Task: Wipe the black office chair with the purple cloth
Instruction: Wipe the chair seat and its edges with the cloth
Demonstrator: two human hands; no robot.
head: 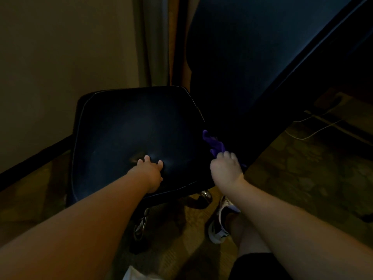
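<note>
Our left hand [150,170] presses flat and open-fingered on the black office chair [131,138] seat; our right hand [227,168] has its grip closed round the purple cloth [215,143] at the seat's right edge.

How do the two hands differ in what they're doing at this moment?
The left hand rests flat and empty on the chair seat; the right hand is closed around the purple cloth. The left sits near the seat's front middle, the right at its right edge. Both are bare.
</note>
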